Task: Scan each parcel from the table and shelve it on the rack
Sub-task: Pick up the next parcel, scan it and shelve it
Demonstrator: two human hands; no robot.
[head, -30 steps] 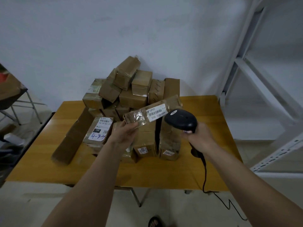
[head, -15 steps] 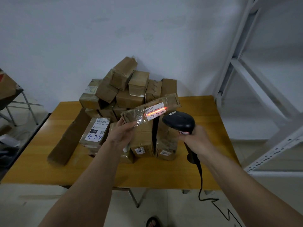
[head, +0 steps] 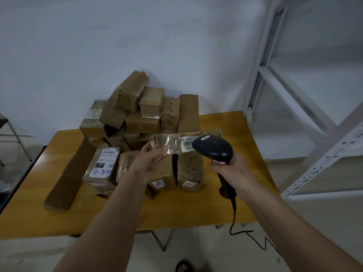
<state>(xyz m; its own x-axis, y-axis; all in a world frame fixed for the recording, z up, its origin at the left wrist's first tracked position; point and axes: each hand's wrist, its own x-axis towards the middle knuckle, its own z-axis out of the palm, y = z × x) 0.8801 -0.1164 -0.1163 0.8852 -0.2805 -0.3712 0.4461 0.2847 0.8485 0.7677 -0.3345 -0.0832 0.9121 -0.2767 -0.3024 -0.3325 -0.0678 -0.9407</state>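
Since half a second ago the red scan line is gone from the label and the scanner [head: 213, 149] head now covers the label's right part; the parcel [head: 176, 143] has levelled out from its tilt. Left hand [head: 146, 163] pinches the left end of the long taped parcel, thumb on top, fingers underneath, held in the air above the parcel pile [head: 137, 122] on the yellow table [head: 225, 209]. Right hand [head: 234, 170] has fingers curled round the black scanner's handle, cable hanging below. Label digits look like "220", partly hidden. White rack [head: 294, 107] stands right of the table.
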